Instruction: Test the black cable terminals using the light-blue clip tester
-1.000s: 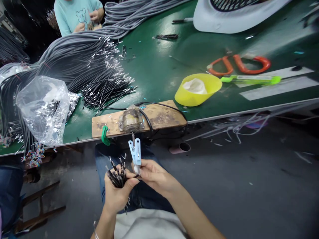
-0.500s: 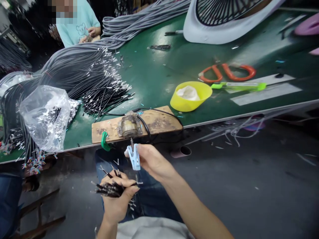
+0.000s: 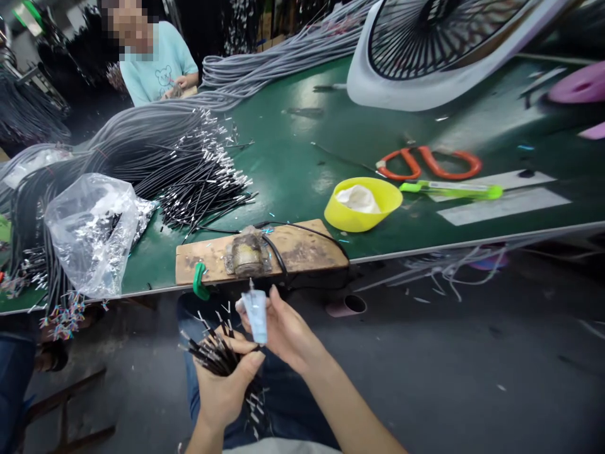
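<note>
Left hand fists bundle of terminal-tipped black wires, tips fanned upward for access. Right hand pinches pale-blue clip tool, nose near wooden block fixture.

We sit before the counter, our hands below its near edge. On that edge, straight ahead of us, lies a wooden board with a metal block on it and a clamp at its left end. Left of the board sits a plastic bag; behind both, a spread of cables runs toward the far left, where another person sits. Right of the board stands a bowl, with scissors behind it and a fan farther back.
</note>
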### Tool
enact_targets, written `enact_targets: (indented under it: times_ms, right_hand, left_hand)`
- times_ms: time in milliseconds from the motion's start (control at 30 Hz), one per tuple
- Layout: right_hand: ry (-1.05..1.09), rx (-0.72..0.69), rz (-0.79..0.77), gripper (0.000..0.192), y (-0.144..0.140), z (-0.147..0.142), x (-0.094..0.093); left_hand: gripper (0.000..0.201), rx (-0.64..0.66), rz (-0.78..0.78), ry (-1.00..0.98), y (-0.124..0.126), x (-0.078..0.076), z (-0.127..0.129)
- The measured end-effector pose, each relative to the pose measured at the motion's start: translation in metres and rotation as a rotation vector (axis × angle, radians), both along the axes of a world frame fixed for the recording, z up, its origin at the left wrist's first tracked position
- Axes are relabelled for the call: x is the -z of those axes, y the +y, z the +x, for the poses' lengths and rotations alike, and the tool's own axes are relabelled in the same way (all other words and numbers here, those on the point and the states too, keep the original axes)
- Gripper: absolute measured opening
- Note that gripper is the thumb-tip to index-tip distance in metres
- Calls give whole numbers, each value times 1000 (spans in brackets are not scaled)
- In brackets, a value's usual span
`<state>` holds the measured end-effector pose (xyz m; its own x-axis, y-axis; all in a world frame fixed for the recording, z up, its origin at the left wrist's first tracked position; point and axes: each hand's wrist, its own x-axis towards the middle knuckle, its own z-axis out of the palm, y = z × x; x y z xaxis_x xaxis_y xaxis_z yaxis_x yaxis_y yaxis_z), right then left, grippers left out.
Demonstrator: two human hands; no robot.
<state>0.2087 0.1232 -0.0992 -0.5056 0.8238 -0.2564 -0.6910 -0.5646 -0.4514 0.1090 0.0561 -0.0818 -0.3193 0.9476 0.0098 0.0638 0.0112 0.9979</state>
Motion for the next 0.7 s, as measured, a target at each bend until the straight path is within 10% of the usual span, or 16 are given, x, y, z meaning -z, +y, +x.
enact_targets:
  times_ms: [300,567,700]
  right_hand:
    - [-487,196,184,29,-27,28,27]
    - [-973,279,985,5,-44,16,-5]
    - [-957,256,1024,12,-40,12,-2]
  left_hand:
    - [4,2,-111,-2,-14,5,-9]
    - [9,129,-323,-139,-22,16,-10]
    - [16,33,-403,-207,-28,21,-11]
